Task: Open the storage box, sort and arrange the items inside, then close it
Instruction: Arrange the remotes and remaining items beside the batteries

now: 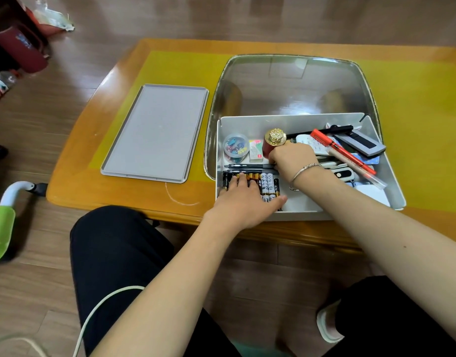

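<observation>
The left hand (243, 199) lies flat, fingers spread, on the row of batteries (267, 182) at the near left of the white inner tray (299, 119). The right hand (294, 159), a bangle on its wrist, curls its fingers round a dark red bottle with a gold cap (273, 140). That tray sits inside the clear storage box (294, 81) on the wooden table (118, 130); the box's grey lid (155, 132) lies flat just left of it. A tub of coloured clips (236, 148), an eraser (255, 150), a black pen (247, 166) and a red pen (342, 153) also lie in the tray.
</observation>
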`<control>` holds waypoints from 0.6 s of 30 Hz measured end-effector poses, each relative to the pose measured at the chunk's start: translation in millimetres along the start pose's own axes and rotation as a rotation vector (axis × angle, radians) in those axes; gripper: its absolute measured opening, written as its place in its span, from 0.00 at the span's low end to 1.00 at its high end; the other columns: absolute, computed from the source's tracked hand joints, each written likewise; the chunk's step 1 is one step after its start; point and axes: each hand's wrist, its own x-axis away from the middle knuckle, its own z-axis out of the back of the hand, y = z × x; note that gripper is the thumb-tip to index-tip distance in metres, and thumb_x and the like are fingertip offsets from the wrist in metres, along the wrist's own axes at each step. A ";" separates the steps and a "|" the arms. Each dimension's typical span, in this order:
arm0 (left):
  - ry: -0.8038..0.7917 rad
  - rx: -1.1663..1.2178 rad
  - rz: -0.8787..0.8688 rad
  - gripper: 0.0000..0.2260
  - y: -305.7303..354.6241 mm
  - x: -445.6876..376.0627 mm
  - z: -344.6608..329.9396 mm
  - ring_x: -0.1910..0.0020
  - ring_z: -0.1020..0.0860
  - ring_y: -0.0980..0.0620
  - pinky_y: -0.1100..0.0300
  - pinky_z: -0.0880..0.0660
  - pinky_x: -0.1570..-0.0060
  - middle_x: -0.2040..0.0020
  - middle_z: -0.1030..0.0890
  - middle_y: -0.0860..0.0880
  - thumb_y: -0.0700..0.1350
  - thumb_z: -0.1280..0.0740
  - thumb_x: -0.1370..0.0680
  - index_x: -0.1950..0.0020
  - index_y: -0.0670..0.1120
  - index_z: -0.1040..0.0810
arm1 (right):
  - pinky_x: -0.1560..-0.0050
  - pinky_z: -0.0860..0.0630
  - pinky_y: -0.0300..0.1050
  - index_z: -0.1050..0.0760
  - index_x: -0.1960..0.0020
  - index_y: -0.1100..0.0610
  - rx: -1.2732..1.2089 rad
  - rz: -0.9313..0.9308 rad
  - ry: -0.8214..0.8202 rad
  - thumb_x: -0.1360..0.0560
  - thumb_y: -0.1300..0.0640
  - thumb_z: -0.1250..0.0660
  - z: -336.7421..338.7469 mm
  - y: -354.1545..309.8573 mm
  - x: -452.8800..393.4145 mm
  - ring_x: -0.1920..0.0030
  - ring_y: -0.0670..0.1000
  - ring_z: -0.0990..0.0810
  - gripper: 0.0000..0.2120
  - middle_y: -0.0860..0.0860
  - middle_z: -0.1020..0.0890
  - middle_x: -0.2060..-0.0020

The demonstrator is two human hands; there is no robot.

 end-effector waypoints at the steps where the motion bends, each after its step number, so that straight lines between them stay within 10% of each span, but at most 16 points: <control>1: 0.002 -0.002 -0.001 0.44 0.0 0.2 -0.2 0.23 0.54 0.44 0.42 0.49 0.28 0.21 0.52 0.43 0.74 0.55 0.27 0.21 0.44 0.49 | 0.54 0.28 0.46 0.22 0.44 0.55 0.026 0.014 -0.002 0.25 0.65 0.39 0.7 0.0 -1.3 0.47 0.58 0.22 0.13 0.56 0.20 0.50; 18: 0.074 0.038 0.009 0.38 -3.3 -19.6 4.7 0.23 0.59 0.43 0.46 0.56 0.26 0.21 0.59 0.43 0.63 0.46 0.21 0.22 0.43 0.58 | 0.57 0.31 0.46 0.22 0.45 0.55 0.085 0.125 -0.004 0.25 0.64 0.40 0.6 2.1 0.3 0.48 0.59 0.22 0.13 0.56 0.20 0.51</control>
